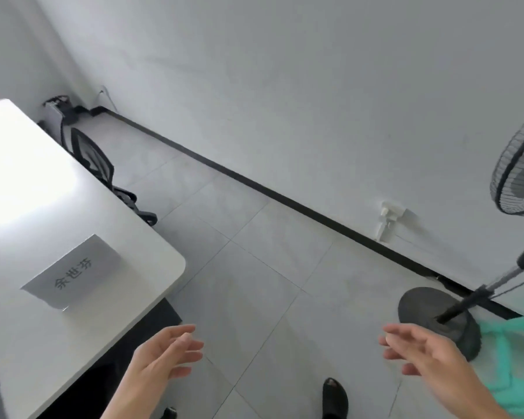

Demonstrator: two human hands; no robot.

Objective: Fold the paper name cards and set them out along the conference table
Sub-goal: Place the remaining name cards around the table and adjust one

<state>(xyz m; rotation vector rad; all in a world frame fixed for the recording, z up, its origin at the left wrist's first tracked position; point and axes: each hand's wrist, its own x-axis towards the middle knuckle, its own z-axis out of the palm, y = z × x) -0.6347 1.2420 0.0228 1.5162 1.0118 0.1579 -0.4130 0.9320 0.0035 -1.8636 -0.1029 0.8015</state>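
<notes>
Name card (73, 271) upright on table (25, 343); left hand (159, 359) and right hand (430, 355) spread, empty.

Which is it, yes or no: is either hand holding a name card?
No: the left hand and right hand are open and empty; the name card stands on the table.

A: How many name cards?
B: One name card (73, 272), on the one desk (103, 313).
A: Chairs? Fans?
B: One chair (96, 164), one fan (518, 176).
A: And grips?
B: Two: left grip (164, 355), right grip (427, 355). One black shoe (335, 397) shows plainly, too.
</notes>
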